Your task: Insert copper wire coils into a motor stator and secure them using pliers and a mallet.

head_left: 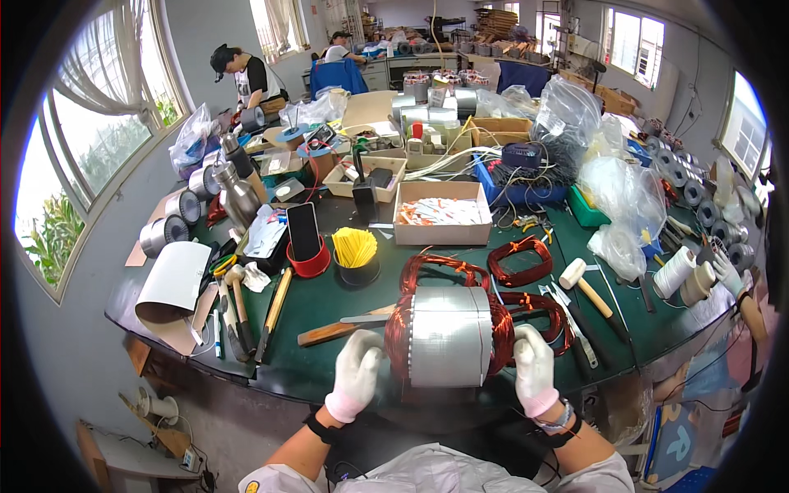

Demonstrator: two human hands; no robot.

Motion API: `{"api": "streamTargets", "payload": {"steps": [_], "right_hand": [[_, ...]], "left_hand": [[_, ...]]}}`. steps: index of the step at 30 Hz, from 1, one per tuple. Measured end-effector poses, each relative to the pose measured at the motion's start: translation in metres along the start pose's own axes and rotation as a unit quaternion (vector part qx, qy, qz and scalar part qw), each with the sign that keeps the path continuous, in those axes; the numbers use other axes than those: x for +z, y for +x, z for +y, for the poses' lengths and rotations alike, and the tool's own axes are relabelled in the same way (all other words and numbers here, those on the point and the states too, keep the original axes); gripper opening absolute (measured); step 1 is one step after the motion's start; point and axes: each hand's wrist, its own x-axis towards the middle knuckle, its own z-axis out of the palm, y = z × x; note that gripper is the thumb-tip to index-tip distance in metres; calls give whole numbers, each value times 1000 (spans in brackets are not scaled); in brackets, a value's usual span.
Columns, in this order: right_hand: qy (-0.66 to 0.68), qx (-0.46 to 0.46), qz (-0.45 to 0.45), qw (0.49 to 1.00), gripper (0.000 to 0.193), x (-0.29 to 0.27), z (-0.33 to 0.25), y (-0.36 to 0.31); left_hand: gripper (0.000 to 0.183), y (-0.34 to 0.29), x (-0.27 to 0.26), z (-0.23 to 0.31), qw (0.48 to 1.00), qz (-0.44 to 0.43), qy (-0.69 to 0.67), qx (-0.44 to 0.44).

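Note:
In front of me at the table's near edge lies a motor stator (450,337), a silver metal cylinder with copper windings bulging from both ends. My left hand (358,366), in a white glove, has its fingers curled against the left winding end. Gloved the same way, my right hand (534,361) grips the winding at the right end. Its fingertips are partly hidden. Behind the stator rests a loop of copper wire (444,267). Two more copper coils, one farther back (520,261) and one nearer (551,316), lie to its right.
A wooden-handled blade (329,330) lies left of the stator. Hammers and sticks (275,312) are farther left; a white mallet (588,287) is right. A cup of yellow strips (355,259) and a carton of paper pieces (442,222) stand behind. A co-worker's gloved hand (727,271) is far right.

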Motion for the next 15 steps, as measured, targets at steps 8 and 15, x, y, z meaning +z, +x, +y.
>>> {"api": "streamTargets", "payload": {"steps": [8,15], "right_hand": [[102,108,111,983,33,52,-22,3],[40,18,144,989,40,60,4,-13]], "left_hand": [[40,8,63,30,984,109,-121,-73],[49,0,71,-4,983,160,-81,39]]}}
